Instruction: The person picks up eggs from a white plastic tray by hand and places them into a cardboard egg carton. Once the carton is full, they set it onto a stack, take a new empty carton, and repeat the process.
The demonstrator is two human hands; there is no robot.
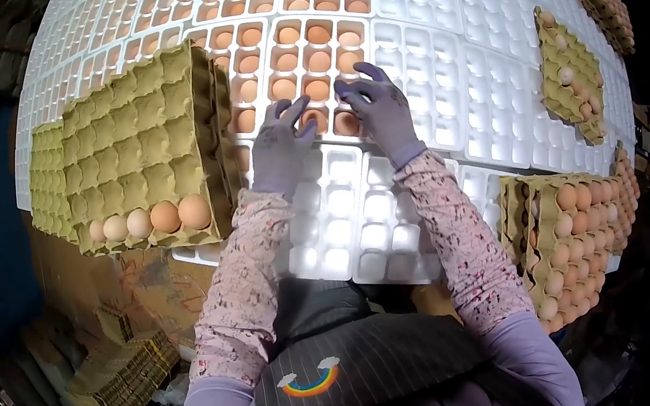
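My left hand (285, 142), in a purple glove, is over a white egg tray (281, 111). Its thumb and fingers are apart, with the fingertips right at a brown egg (315, 122) in the tray's front row. Beside it, my gloved right hand (384, 111) has its fingers spread and partly bent, near another brown egg (346, 123) in the same row. More brown eggs fill the cells behind both hands. Below my wrists lie white trays (329, 211) with bare cells.
A tilted stack of pulp egg cartons (134, 140) stands at left, several eggs in its lowest row. Stacked cartons full of eggs (576, 238) are at right. A partly filled carton (571, 80) lies farther back. Bundled cartons (122, 379) sit low at left.
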